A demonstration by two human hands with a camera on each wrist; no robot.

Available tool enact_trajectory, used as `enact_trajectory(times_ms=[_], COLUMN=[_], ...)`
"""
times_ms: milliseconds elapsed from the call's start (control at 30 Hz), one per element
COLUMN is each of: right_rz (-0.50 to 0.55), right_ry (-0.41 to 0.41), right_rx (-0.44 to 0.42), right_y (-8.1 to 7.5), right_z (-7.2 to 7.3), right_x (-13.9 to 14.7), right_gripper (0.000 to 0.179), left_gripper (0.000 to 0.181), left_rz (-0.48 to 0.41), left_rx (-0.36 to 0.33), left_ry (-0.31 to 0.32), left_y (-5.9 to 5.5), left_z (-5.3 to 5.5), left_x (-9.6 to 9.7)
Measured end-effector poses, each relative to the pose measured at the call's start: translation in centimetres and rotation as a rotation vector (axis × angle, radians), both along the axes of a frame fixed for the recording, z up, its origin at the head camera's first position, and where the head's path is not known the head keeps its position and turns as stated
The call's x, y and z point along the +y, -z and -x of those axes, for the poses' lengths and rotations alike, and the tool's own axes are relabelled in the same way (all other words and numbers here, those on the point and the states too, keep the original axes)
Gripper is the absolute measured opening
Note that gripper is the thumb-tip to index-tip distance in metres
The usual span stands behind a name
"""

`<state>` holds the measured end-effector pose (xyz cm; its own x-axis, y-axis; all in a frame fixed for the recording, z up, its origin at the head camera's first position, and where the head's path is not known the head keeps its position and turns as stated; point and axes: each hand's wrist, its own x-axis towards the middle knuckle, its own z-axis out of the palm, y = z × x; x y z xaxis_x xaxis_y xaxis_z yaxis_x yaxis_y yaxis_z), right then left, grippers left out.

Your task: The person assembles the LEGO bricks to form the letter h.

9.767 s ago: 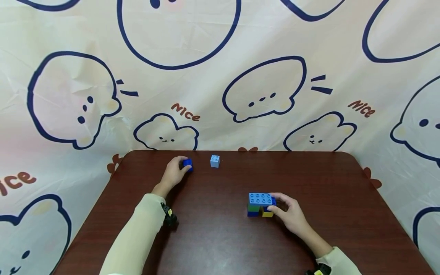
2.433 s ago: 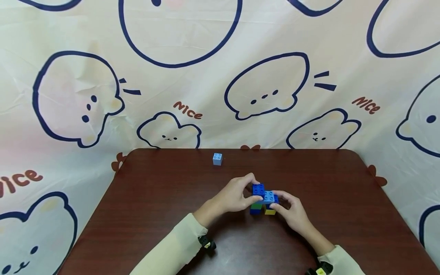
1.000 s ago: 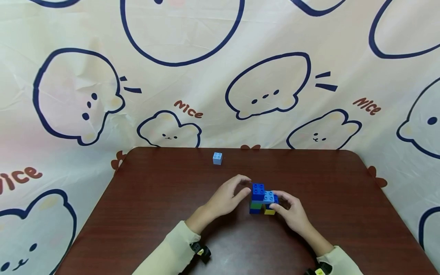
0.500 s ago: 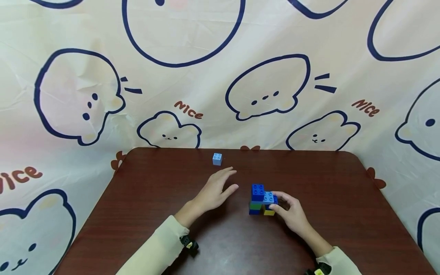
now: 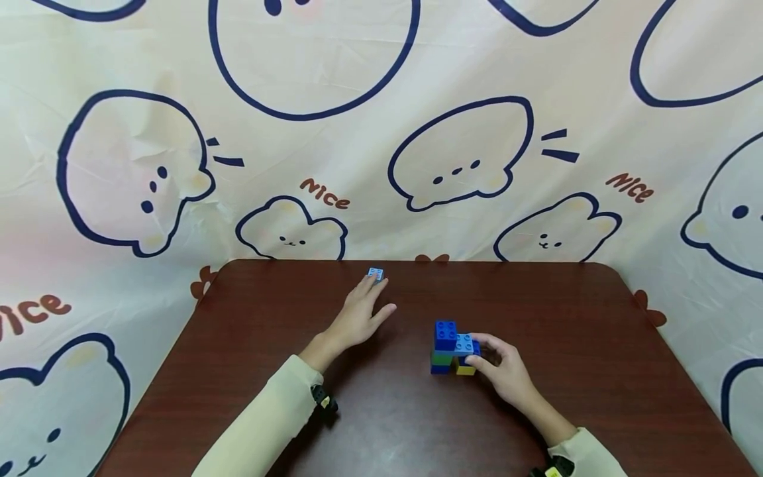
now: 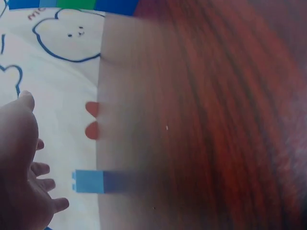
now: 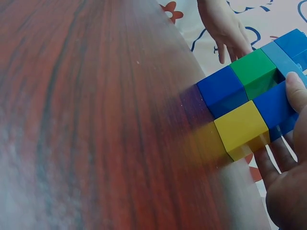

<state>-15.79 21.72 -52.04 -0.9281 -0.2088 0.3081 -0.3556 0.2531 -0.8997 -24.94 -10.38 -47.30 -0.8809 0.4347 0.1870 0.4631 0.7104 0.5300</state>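
Observation:
My left hand [image 5: 356,315] reaches toward a small light blue building brick [image 5: 375,272] by the far table edge, fingers extended and holding nothing. In the left wrist view, the fingertips are apart from that brick [image 6: 89,181]. My right hand [image 5: 503,371] grips the right side of a bridge-like brick stack, thumb in front and fingers behind. A dark blue brick [image 5: 445,335] tops its left end, on a long light blue brick [image 5: 463,343]. Below are a green brick [image 7: 254,74], dark blue bricks and a yellow brick [image 7: 242,129] touching the table.
The brown wooden table [image 5: 393,424] has rounded far corners. A pale cloth [image 5: 357,152] with cartoon drawings hangs behind and beside it. Black wrist cameras [image 5: 324,400] sit at the sleeve cuffs.
My left hand brought a dark blue brick from the far left onto the stack's left end and let go. It then moved away to the light blue brick. The right hand stayed on the stack.

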Motion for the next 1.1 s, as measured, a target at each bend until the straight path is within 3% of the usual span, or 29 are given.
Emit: enact_trajectory(times_ms=[400,567,733,933,1100], right_rz=[0.005,0.003,0.010,0.017,0.017], right_ry=[-0.007,0.000,0.000,-0.008,-0.009], right_rx=[0.004,0.015,0.023,0.024,0.015], right_y=[0.1,0.0,0.0,0.2,0.2], right_z=[0.0,0.0,0.1,0.2,0.2], right_x=[0.0,0.1,0.2,0.2,0.1], right_gripper=[0.030,0.030,0.030,0.030,0.031], left_gripper=[0.067,0.064,0.063,0.063,0.062], left_rz=[-0.022,-0.089,-0.148,-0.160,-0.176], left_rx=[-0.074,-0.097,-0.163,-0.220,-0.244], left_ry=[-0.114,-0.127,-0.157,-0.219,-0.251], left_y=[1.0,0.9,1.0,1.6,1.9], left_z=[3.6,5.0,6.2,7.4,7.6], left_x=[-1.0,-0.9,-0.7,-0.4,-0.1])
